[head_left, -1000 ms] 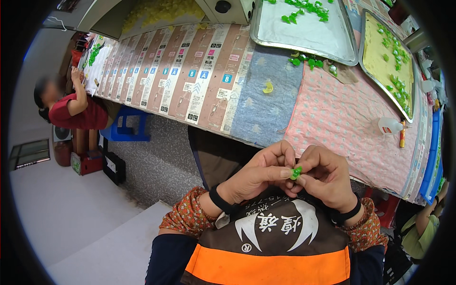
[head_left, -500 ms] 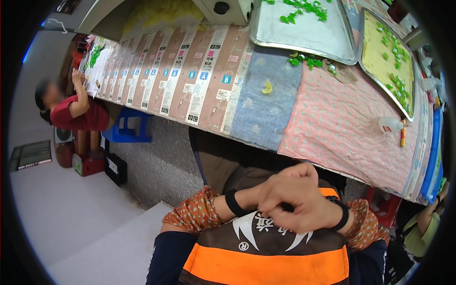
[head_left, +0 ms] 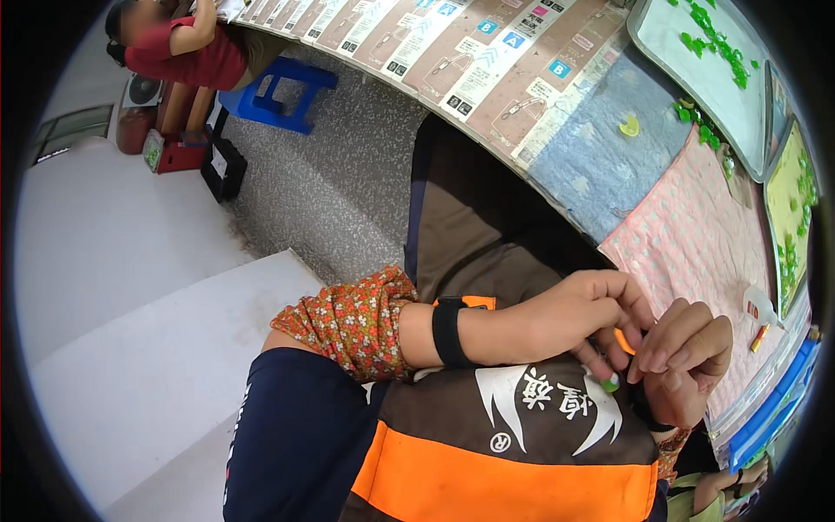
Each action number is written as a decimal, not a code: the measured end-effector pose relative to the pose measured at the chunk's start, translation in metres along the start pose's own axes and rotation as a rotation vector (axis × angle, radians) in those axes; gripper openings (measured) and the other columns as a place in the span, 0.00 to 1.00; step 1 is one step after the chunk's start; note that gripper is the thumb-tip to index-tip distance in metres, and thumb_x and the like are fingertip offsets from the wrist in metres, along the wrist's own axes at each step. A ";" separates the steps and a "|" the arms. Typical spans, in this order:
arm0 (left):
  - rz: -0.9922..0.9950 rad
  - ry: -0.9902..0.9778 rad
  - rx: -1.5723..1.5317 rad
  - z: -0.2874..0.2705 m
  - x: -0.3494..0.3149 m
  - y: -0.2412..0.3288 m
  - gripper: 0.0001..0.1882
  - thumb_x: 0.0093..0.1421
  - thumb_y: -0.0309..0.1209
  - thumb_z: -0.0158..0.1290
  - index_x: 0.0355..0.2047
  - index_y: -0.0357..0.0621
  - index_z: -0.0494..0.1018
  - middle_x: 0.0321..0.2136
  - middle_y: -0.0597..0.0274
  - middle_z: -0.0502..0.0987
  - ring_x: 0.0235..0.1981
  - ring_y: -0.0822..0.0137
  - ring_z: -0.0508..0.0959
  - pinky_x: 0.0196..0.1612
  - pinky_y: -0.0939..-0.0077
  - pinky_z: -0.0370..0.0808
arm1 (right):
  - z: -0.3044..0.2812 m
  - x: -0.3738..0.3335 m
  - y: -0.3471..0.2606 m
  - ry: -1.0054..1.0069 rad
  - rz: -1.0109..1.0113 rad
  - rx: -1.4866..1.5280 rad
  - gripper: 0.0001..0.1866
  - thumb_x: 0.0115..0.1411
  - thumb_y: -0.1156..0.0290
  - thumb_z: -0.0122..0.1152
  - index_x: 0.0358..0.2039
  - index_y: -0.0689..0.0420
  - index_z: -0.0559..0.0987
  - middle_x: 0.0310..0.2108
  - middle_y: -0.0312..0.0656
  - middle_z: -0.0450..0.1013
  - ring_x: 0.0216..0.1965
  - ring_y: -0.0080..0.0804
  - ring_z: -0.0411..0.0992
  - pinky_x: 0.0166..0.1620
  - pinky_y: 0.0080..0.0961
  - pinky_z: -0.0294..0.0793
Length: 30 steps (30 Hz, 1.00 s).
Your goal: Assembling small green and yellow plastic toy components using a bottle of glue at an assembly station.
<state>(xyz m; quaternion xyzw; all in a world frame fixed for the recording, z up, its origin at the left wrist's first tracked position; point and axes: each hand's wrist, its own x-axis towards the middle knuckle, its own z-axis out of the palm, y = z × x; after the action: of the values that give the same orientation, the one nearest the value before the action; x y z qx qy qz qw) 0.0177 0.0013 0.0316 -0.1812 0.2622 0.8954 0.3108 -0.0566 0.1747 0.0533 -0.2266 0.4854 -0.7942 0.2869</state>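
Over my lap, in front of the apron [head_left: 517, 470], my two hands are close together, fingertips almost meeting. My left hand [head_left: 578, 317] is closed, its fingers bent; a small shiny green piece [head_left: 611, 383] shows at its lower fingertips. My right hand [head_left: 687, 357] is curled, with fingers and thumb drawn together facing the left; anything between them is too small or hidden to tell. Similar green pieces [head_left: 709, 135] lie on the table edge, below a metal tray [head_left: 661, 39] that bears several more.
A pink cloth [head_left: 687, 226] and a blue cloth [head_left: 600, 148] cover the table, with a yellow scrap [head_left: 629, 126] on the blue. A yellow-lined tray [head_left: 787, 165] and a white bottle [head_left: 757, 304] are at right. A blue stool [head_left: 283, 91] stands near a person in red [head_left: 187, 52].
The view has swung, so the table sits farther up and right. My hands, overlapped before, are now side by side with fingers bent, and a green piece shows at the left fingertips.
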 end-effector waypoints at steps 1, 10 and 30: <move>-0.047 -0.013 -0.037 -0.004 -0.002 0.000 0.12 0.69 0.30 0.42 0.48 0.38 0.69 0.38 0.61 0.76 0.38 0.74 0.78 0.36 0.77 0.83 | -0.003 0.000 0.003 -0.008 0.001 0.009 0.09 0.57 0.74 0.64 0.32 0.57 0.70 0.28 0.43 0.72 0.27 0.28 0.70 0.25 0.22 0.76; -0.179 0.113 0.319 -0.015 0.028 -0.013 0.19 0.70 0.44 0.46 0.37 0.38 0.73 0.33 0.59 0.77 0.30 0.71 0.79 0.24 0.77 0.81 | -0.010 0.003 0.035 0.322 0.113 0.361 0.07 0.64 0.69 0.50 0.36 0.60 0.68 0.25 0.46 0.69 0.26 0.36 0.69 0.24 0.29 0.74; -0.065 0.665 1.405 -0.162 0.014 -0.040 0.16 0.58 0.30 0.55 0.47 0.44 0.78 0.35 0.49 0.81 0.41 0.58 0.82 0.38 0.63 0.79 | -0.057 -0.009 0.031 0.221 -0.046 0.006 0.08 0.70 0.74 0.51 0.47 0.62 0.71 0.19 0.27 0.56 0.17 0.14 0.51 0.21 0.13 0.52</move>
<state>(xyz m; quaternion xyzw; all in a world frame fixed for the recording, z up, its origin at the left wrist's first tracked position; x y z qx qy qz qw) 0.0592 -0.0598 -0.1191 -0.2083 0.8422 0.4085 0.2837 -0.0787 0.2060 0.0009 -0.1478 0.5063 -0.8223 0.2138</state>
